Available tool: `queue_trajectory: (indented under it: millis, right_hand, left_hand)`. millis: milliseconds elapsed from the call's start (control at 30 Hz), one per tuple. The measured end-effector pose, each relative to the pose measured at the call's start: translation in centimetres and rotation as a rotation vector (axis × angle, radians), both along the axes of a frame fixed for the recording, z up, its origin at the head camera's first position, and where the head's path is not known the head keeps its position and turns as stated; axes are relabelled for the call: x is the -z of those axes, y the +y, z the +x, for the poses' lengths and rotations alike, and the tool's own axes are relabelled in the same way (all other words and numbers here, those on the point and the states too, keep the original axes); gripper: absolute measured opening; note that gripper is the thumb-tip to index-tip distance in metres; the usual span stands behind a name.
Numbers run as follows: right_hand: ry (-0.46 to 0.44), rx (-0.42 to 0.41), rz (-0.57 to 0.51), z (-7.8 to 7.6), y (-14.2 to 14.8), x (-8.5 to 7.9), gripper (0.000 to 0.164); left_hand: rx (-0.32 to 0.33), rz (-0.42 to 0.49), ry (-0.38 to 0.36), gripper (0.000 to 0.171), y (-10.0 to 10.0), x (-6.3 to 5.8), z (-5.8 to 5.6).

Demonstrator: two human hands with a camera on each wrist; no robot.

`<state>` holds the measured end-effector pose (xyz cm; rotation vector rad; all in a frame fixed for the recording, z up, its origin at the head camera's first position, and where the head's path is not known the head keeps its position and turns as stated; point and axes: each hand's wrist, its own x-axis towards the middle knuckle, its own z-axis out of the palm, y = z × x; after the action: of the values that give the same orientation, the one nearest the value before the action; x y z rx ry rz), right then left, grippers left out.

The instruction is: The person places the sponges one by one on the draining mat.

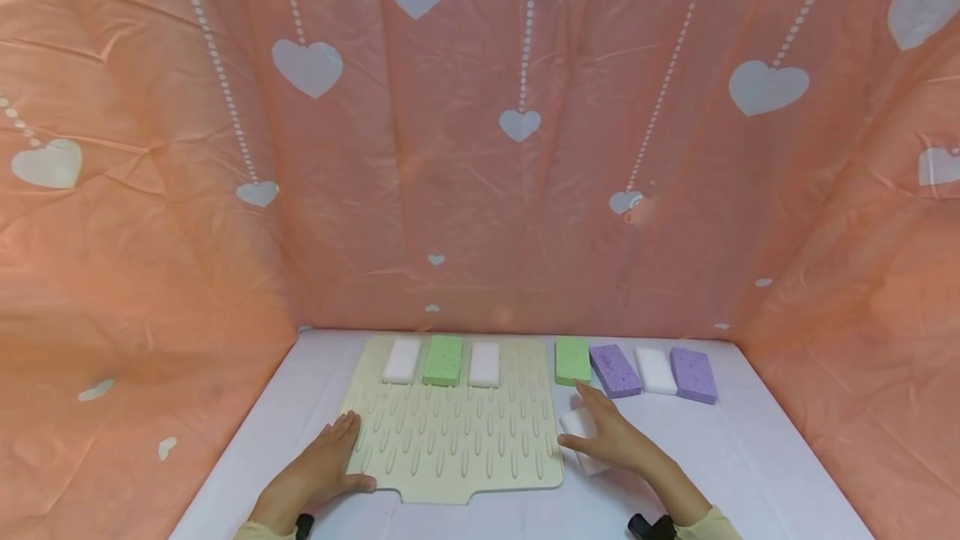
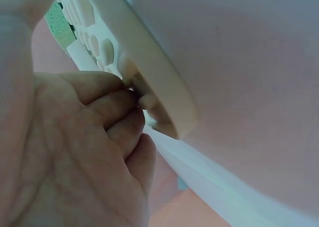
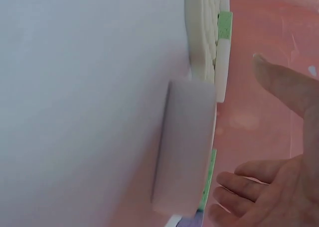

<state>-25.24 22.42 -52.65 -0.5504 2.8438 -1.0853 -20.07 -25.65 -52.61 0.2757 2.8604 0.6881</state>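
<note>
A cream ridged mat (image 1: 450, 440) lies on the table. At its lower left corner is my left hand (image 1: 321, 463), fingers fairly straight along the side edge and thumb spread toward the front. The left wrist view shows these fingertips against the mat's rim (image 2: 164, 97). Over a white sponge (image 1: 574, 422) to the right of the mat hovers my right hand (image 1: 617, 436), thumb and fingers spread apart. In the right wrist view that white sponge (image 3: 187, 147) stands apart from the fingers. The hand partly hides it in the head view.
Along the mat's far edge sit a white sponge (image 1: 402, 361), a green sponge (image 1: 442, 360) and another white sponge (image 1: 484, 365). Right of the mat are a green sponge (image 1: 572, 359), two purple sponges (image 1: 616, 371) and a white sponge (image 1: 656, 371). Orange heart-patterned cloth (image 1: 465, 215) encloses the table.
</note>
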Motion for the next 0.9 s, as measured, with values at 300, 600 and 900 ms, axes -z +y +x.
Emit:
queue_trajectory:
  millis: [300, 600, 900]
  right_hand:
    - [-0.041, -0.047, -0.002, 0.3, 1.8, 0.1, 0.111]
    - [-0.037, -0.152, 0.005, 0.6, 3.6, 0.3, 0.112]
    - [-0.052, -0.182, 0.068, 0.7, 4.8, 0.2, 0.117]
  left_hand:
    - [0.003, 0.017, -0.017, 0.121, -0.2, 0.1, -0.2]
    - [0.019, -0.006, -0.020, 0.121, -0.2, 0.0, -0.3]
    - [0.026, -0.009, 0.002, 0.120, -0.2, 0.2, -0.1]
